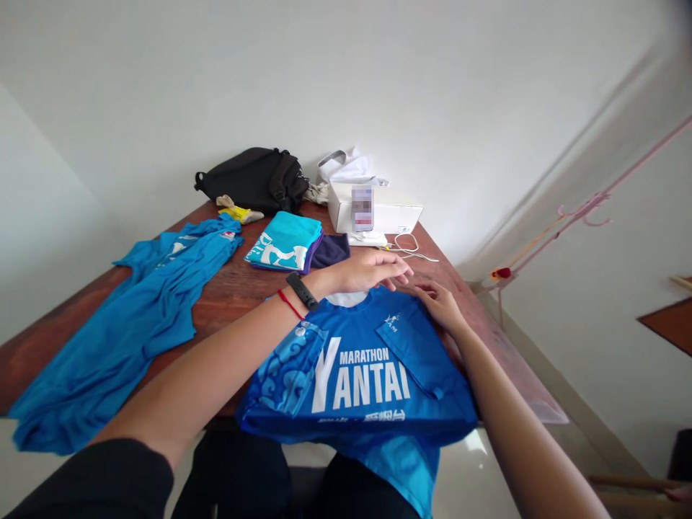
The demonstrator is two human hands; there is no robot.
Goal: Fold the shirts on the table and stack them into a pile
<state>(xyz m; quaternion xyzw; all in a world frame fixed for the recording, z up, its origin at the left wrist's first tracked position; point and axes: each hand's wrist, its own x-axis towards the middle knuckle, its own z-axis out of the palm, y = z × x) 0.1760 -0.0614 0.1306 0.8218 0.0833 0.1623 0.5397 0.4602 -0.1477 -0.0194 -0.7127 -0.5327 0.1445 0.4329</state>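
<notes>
In front of me a blue T-shirt [361, 386] printed "Marathon Yantai" lies front side up, its sleeves folded in over the chest and its lower part hanging off the table's front edge. My left hand [375, 269], with a dark band and a red string at its wrist, reaches across above the collar. Its fingers are loosely bent and apart, with nothing in them. Beside the shirt's upper right corner is my right hand [439, 301], fingers slightly curled and apart. Whether its fingertips touch the fabric is hard to see.
Another blue shirt [145, 310] lies spread at the left of the wooden table [221, 306]. Folded clothes [286, 241], a black bag [251, 180], gloves [238, 210], and a white box [394, 207] with a phone [362, 209] leaning on it stand behind. A cable [411, 249] lies nearby.
</notes>
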